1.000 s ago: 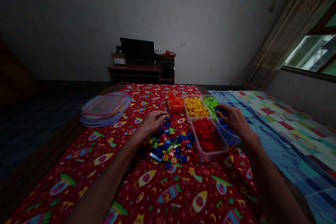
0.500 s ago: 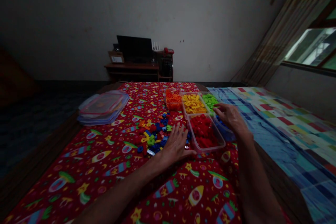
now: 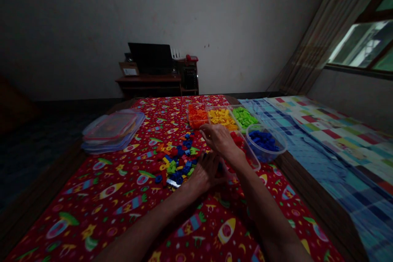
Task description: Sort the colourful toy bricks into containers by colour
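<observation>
A mixed pile of small colored plastic building blocks (image 3: 172, 166) lies on the red patterned cloth. My left hand (image 3: 206, 171) rests low at the pile's right side, fingers bent but apart and the thumb stretched toward the red block container. Just above it hovers my right hand (image 3: 221, 141), its fingers curled together near the pile's far right edge. Whether anything is between those fingertips I cannot make out. My right hand and forearm partly cover the container of red blocks (image 3: 237, 138). Behind stand containers of orange blocks (image 3: 197, 115), yellow blocks (image 3: 221, 118) and green blocks (image 3: 243, 117).
A round clear tub (image 3: 284, 147) with blue blocks (image 3: 263, 140) stands at the right table edge. Stacked clear lids (image 3: 112, 129) lie on the left. Beyond the table are a desk (image 3: 150, 80) with a monitor (image 3: 150, 58) and, rightward, a bed with a checked sheet (image 3: 325, 159).
My right hand has moved left from the green and blue block containers to above my left hand, uncovering the blue tub. My left hand's fingers have bent more. The view has shifted slightly right.
</observation>
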{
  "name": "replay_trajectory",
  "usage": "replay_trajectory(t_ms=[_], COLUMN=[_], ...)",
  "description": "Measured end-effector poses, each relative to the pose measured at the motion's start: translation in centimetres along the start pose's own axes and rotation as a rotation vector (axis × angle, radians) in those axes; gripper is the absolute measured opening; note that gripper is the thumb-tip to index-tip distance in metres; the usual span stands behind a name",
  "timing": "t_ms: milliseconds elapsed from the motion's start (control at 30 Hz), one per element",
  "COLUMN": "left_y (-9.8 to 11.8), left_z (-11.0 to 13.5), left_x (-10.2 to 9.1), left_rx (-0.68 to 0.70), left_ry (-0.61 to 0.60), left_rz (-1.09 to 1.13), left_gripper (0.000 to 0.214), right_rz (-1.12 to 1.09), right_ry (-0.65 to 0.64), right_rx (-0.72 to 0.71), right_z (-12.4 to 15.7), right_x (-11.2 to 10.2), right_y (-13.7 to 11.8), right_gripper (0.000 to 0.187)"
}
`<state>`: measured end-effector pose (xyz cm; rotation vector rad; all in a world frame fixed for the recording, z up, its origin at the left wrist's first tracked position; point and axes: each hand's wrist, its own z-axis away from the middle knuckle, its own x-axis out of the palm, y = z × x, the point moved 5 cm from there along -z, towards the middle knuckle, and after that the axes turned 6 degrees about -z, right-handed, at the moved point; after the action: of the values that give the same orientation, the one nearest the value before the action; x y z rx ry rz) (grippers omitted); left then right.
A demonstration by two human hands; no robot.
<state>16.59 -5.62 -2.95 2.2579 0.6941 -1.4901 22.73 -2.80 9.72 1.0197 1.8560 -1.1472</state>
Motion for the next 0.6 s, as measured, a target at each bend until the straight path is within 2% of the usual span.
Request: replay_trajectory(t_ms=[167, 267, 333, 433, 533, 600], left_y=[-0.9, -1.6, -2.8, -5.5, -8.2, -9.8], left_z=[-0.6, -0.6, -0.3, 0.4, 0.7, 0.7], left_x=[-1.5, -2.4, -2.9, -3.3, -3.5, -3.7], left_rx=[0.017, -0.045, -0.122, -0.199, -0.202, -0.227], left_ry=[-0.157, -0.248, -0.248, -0.173, -0.131, -0.148], left_rz=[-0.055, -0.131, -0.173, -0.171, -0.050, 0.068], left_gripper=[0.048, 0.045, 0.044, 0.037, 0.030, 0.032], right_rz=[0.029, 0.020, 0.015, -0.012, -0.087, -0.113], right_ry=[-0.020, -0.001, 0.018, 0.033, 0.029, -0.009], right_rx=[-0.026, -0.030, -0.024, -0.025, -0.069, -0.090], right_z=[0.4, 0.8, 1.1, 1.2, 1.2, 1.3], right_x=[0.6, 0.2, -0.1, -0.1, 0.6, 1.6], right_y=[0.8, 1.1, 1.2, 1.7, 2.3, 2.6], right_gripper=[0.024, 0.022, 0.022, 0.024, 0.023, 0.024])
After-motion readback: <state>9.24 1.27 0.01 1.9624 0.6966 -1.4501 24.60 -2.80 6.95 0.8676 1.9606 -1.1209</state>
